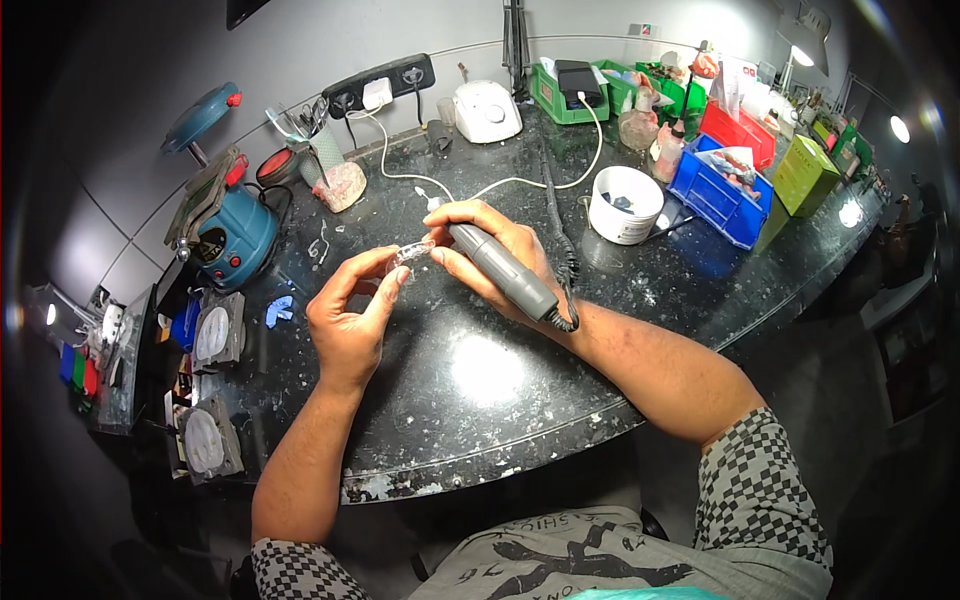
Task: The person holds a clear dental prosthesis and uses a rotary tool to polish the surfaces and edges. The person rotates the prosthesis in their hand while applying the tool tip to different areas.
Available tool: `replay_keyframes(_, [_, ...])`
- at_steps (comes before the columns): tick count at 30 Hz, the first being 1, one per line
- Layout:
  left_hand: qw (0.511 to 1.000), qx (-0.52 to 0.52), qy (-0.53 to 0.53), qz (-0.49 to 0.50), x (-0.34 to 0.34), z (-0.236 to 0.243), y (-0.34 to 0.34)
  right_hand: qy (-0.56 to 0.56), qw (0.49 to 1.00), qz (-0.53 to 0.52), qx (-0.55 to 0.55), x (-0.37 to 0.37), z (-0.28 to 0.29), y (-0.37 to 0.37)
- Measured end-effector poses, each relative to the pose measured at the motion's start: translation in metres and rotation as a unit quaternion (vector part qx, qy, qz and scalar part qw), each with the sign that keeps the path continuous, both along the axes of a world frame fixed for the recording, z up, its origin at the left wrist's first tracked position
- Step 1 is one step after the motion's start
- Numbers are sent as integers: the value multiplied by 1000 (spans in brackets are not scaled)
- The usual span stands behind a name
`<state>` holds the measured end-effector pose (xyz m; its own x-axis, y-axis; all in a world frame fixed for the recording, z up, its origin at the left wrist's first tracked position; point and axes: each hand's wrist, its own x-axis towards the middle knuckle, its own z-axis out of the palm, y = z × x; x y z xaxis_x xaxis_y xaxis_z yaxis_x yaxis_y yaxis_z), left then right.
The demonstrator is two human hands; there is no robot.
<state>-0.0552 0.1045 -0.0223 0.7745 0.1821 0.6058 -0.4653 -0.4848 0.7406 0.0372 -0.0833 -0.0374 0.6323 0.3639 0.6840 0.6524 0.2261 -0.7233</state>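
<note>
My left hand point(350, 312) pinches a small transparent curved piece point(408, 255), like a dental tray, between thumb and fingertips. A grey handheld rotary tool point(505, 268) lies slanted in my right hand point(515, 238), its coiled black cord point(568, 262) leaving the rear end. The tool's front end points toward the transparent piece, and my right fingertips are right beside it. Whether the tool's tip touches the piece cannot be made out. Both hands are held above the dark, speckled bench point(480, 425).
A blue machine point(235, 235) stands at left, near blue scraps point(280, 310) and round plates point(205, 440). Behind my hands are a white control box point(487, 112) and white cables. A white tub point(625, 205), blue bin point(720, 195) and green box point(805, 177) occupy the right.
</note>
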Motion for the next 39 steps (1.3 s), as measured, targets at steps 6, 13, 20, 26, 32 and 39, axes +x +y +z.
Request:
replay_keyframes(6, [1000,-15,9,-15,3,-2,3,11,1000,9,14,1,-1,-2])
replay_keyframes(13, [999,-22,20,-20,2,-5,6,-3,1000,6,18,-1,1,-3])
replay_keyframes(20, [988,135,-37,67,-5,13,-7,8,1000,-12,24,-2,2,-1])
replay_keyframes(26, [771,-111,140,-612,-90,77,-86,21,999,-34,9,0,8,-2])
replay_keyframes(32, [643,-249,131,-713,-95,56,-104,24,998,-49,3,4,1,-4])
replay_keyframes(39, [763,223,142,-590,-69,83,-70,9,998,-66,-23,1,6,-8])
